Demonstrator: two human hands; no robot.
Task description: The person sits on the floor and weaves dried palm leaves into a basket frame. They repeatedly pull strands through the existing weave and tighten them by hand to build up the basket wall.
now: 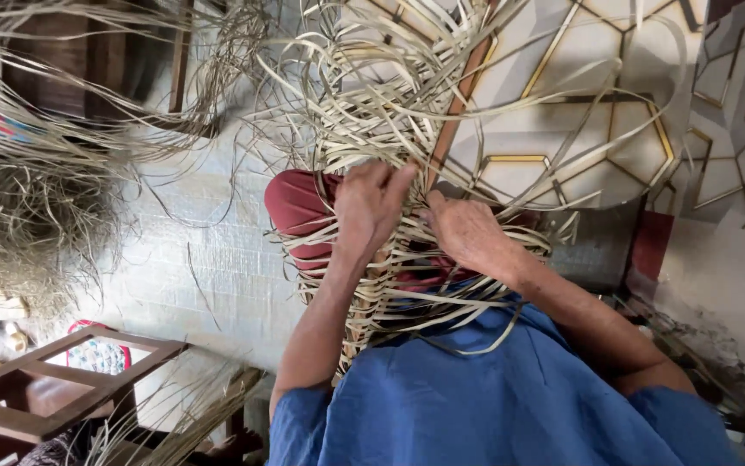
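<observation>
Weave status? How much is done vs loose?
Done: a woven patch of pale strips over the lap. In hand: left hand and right hand press strips at its upper edge. Left: many loose strip ends fan out unwoven above.

Two hands, left hand (370,207) and right hand (467,231). One woven strip piece (407,285) in work, loose strips too many to count. One wooden stool (53,388), near left. One heap of fibre (27,224), left.

Head view: sitting on the person's head, looking steeply down, close over the woven strips (407,267).
Facing: pointing toward the floor (208,259).
</observation>
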